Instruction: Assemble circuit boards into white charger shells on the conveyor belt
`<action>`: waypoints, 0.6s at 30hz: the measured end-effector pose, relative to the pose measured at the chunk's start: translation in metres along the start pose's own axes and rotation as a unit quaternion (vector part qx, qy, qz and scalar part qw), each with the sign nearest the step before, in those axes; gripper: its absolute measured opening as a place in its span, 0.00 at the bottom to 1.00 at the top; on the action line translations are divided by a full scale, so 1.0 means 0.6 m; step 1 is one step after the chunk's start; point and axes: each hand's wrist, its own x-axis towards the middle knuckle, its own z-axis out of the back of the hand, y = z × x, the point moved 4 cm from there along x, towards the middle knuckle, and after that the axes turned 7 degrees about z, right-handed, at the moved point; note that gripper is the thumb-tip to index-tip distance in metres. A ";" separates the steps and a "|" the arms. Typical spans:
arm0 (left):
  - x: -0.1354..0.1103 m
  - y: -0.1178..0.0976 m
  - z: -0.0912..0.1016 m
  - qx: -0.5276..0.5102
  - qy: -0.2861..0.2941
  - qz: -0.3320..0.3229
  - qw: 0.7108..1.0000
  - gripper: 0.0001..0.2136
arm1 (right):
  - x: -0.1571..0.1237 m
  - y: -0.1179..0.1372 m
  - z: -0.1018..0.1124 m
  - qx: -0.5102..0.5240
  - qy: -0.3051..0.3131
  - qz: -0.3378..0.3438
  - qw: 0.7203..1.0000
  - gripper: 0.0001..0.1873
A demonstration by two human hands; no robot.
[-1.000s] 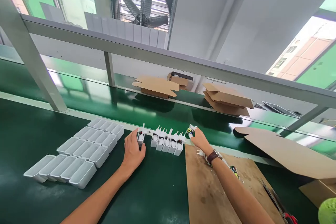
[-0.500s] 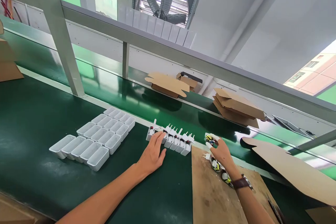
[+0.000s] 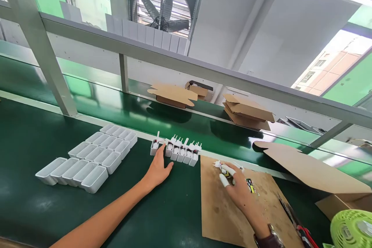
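Observation:
My left hand rests at the row of small white plug housings, its index fingertip at a gap near the row's left end. Its thumb stands apart, and it grips nothing. These housings stand upright, with white pieces and plug pins on top. My right hand, with white covers on some fingers, is curled over a small circuit board on the cardboard sheet. A white pronged plug shows beyond its fingertips. Another circuit board lies to its right. The palm hides part of what the fingers grip.
Rows of open white cases stand at left on the green bench. Scissors with red handles and a lime-green fan are at right. Folded cardboard lies on the far shelf, behind a metal rail.
My right hand has come back from the sheet's far edge, and the board there has left that spot. My left hand stays by the housings, its fingertip further left along the row. The view has shifted right.

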 end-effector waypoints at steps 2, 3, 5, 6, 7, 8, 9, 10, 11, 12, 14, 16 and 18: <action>0.008 0.003 -0.007 -0.003 -0.011 0.003 1.000 0.36 | 0.013 0.025 -0.056 0.109 0.036 -0.066 0.991 0.26; 0.012 0.003 -0.011 -0.004 -0.019 0.001 1.000 0.36 | 0.020 0.036 -0.086 0.153 0.052 -0.106 0.981 0.28; 0.020 0.002 -0.019 -0.011 -0.043 -0.015 0.999 0.35 | 0.040 0.058 -0.138 0.184 0.060 -0.118 0.974 0.30; 0.023 0.000 -0.023 -0.014 -0.057 -0.026 0.998 0.34 | 0.050 0.067 -0.159 0.195 0.059 -0.117 0.972 0.30; 0.026 -0.003 -0.027 -0.016 -0.068 -0.037 0.997 0.33 | 0.060 0.073 -0.176 0.202 0.057 -0.113 0.971 0.30; 0.029 -0.006 -0.031 -0.019 -0.077 -0.047 0.996 0.32 | 0.069 0.077 -0.189 0.205 0.051 -0.110 0.971 0.30; 0.033 -0.009 -0.035 -0.023 -0.086 -0.055 0.994 0.31 | 0.078 0.079 -0.198 0.206 0.044 -0.109 0.971 0.30; 0.038 -0.013 -0.039 -0.027 -0.094 -0.061 0.993 0.31 | 0.086 0.077 -0.202 0.203 0.035 -0.108 0.973 0.31; 0.044 -0.017 -0.044 -0.033 -0.101 -0.066 0.992 0.31 | 0.095 0.074 -0.203 0.198 0.026 -0.108 0.974 0.31; 0.052 -0.022 -0.049 -0.039 -0.109 -0.071 0.991 0.30 | 0.105 0.069 -0.202 0.191 0.018 -0.108 0.975 0.31; 0.076 -0.035 -0.061 -0.052 -0.120 -0.078 0.988 0.30 | 0.128 0.055 -0.196 0.177 0.008 -0.109 0.978 0.32; 0.108 -0.049 -0.077 -0.062 -0.123 -0.083 0.987 0.31 | 0.156 0.039 -0.189 0.161 0.001 -0.110 0.981 0.32; 0.142 -0.062 -0.094 -0.074 -0.124 -0.085 0.986 0.31 | 0.187 0.022 -0.186 0.145 -0.003 -0.112 0.983 0.31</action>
